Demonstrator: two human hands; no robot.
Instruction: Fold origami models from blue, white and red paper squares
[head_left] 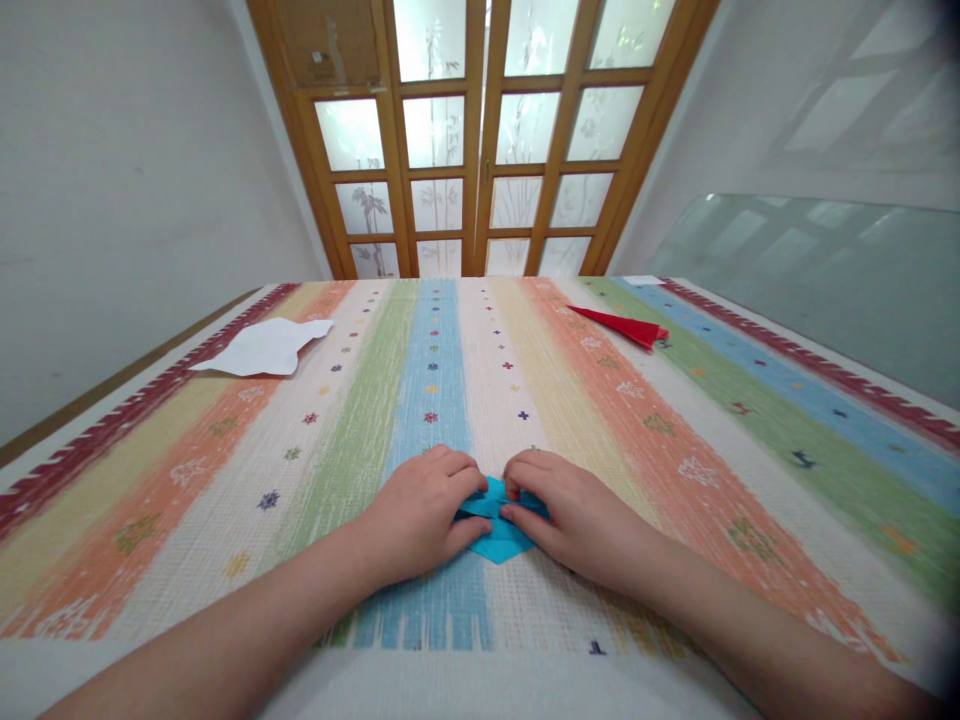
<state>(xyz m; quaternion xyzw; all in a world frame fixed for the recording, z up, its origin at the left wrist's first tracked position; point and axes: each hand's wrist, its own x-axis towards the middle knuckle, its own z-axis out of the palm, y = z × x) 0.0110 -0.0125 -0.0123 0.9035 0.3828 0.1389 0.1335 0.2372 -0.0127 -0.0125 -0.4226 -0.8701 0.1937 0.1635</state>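
A small folded blue paper (pixel 498 537) lies on the striped tablecloth (pixel 675 440) near the front edge. My left hand (pixel 424 512) presses on its left side with curled fingers. My right hand (pixel 571 508) pinches its right upper part, fingertips on the fold. Both hands cover much of the paper; only its middle and lower point show.
A white torn-shaped sheet of paper (pixel 262 347) lies at the far left of the table. A red folded paper cone (pixel 624 325) lies at the far right. A wooden-framed glass door (pixel 480 140) stands behind the table, with a glass pane (pixel 810 270) at the right.
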